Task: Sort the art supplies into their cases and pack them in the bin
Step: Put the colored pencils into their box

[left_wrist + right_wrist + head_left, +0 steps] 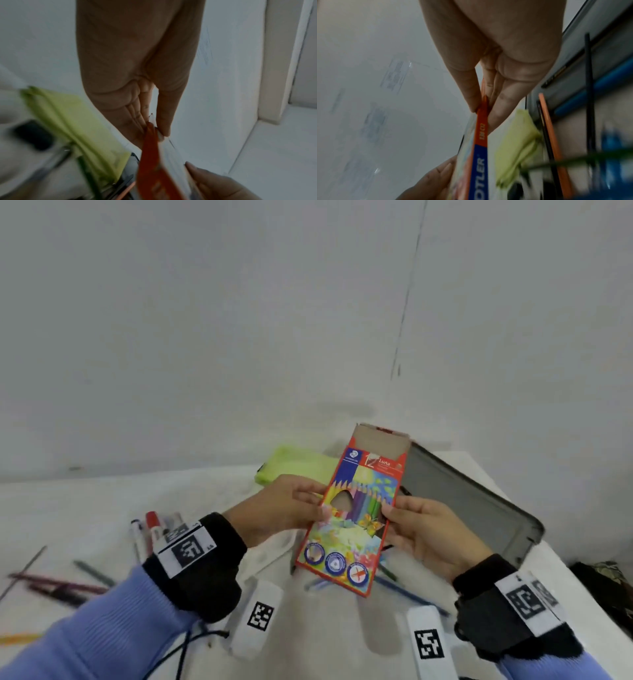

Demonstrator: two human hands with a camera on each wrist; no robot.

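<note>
Both hands hold a red coloured-pencil box point(356, 515) up above the table, its top flap open and its window showing no pencils. My left hand point(291, 505) pinches the box's left edge point(150, 136) between thumb and fingers. My right hand point(421, 529) pinches the right edge point(483, 108) the same way. A lime-green pouch point(298, 467) lies behind the box. An open grey tin case point(469, 501) sits to the right. Markers point(150, 529) and loose coloured pencils point(58, 587) lie on the left of the table; more pencils point(404, 594) lie under the box.
White tags with black square codes point(260, 614) lie on the white table point(68, 508) near my wrists. A white wall stands close behind the table. A dark patterned object point(609, 580) sits beyond the table's right edge.
</note>
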